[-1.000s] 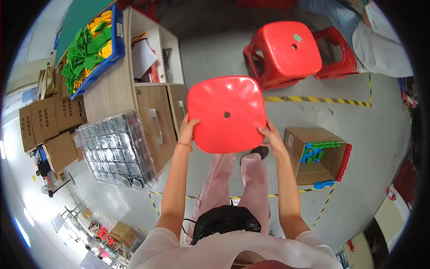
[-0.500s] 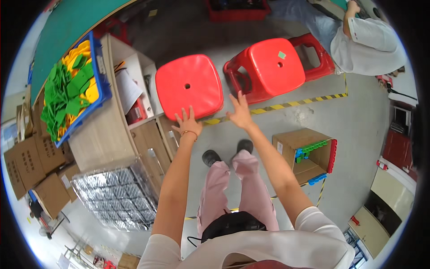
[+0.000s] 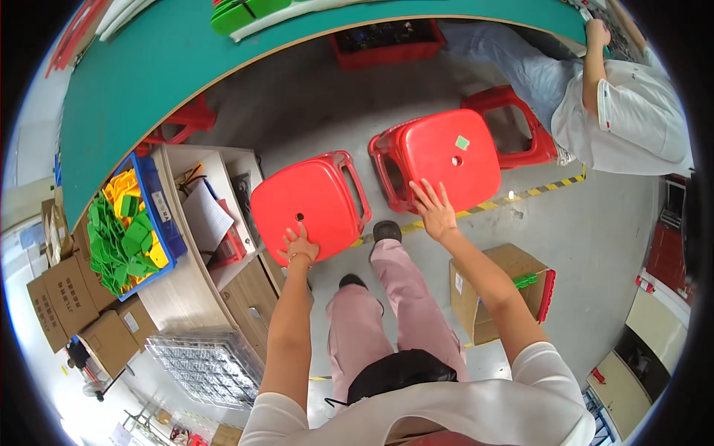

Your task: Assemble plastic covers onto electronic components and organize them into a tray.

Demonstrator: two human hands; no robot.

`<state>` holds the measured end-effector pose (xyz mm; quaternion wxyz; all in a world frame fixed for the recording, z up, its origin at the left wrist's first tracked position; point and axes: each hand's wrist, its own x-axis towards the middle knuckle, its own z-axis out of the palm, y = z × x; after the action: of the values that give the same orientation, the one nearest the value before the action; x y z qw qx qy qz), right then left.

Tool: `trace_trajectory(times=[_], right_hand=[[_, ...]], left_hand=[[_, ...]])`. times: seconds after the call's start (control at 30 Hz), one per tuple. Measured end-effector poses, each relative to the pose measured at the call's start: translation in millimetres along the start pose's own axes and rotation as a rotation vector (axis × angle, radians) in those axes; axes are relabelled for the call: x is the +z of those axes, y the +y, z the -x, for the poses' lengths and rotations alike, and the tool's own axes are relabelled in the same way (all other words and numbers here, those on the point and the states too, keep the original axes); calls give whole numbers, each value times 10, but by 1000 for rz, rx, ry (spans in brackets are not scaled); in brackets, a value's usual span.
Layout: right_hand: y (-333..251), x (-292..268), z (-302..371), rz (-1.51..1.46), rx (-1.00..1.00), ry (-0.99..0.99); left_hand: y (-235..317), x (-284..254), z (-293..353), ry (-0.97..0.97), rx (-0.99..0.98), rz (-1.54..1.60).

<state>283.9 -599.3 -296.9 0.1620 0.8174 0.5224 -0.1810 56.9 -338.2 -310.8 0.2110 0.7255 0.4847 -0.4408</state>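
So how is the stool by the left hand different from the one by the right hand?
The right stool has a green patch on its seat; the left stool shows none. The left stool stands beside the wooden cabinet, while the right stool stands beside another red stool. Both are red, with rounded, squarish seats and a small hole.

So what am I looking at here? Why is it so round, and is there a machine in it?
No machine: these are a person's bare hands. A wide fisheye camera worn on the head looks down past the forearms, which is why straight edges bend. The left hand lies on a red stool; the right hand is at the near edge of a stickered stool. Both have fingers spread, closed around nothing. At left, a blue bin holds green and yellow pieces, near a green worktop.
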Motion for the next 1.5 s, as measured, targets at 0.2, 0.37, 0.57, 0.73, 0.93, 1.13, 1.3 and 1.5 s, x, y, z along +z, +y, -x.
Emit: trace_trajectory(times=[0.2,0.37,0.57,0.73,0.93,1.13,1.3,1.5], right_hand=[[221,-210,-273,116,185,-128],[169,-312,-21,-189,159,-112],[-258,-311,826,-524,122,-316],[-549,-154,1100,-696,195,-325],[-477,-520,490,-779,276,-169],[-221,-1353,-816,-777,112,24],[-331,-938,-1947,-1163,-76,-42],[-516,-937,-2138,-1267,31,96]], left_hand=[[189,-65,63,-35,-9,-115],[150,-20,-15,-33,-23,-100],[93,-191,-146,-148,27,-173],[-31,-634,-117,59,103,-63],[-815,-880,654,123,178,256],[-1664,-1398,423,461,302,714],[-717,-2512,455,462,561,437],[-637,-2694,89,470,997,325]])
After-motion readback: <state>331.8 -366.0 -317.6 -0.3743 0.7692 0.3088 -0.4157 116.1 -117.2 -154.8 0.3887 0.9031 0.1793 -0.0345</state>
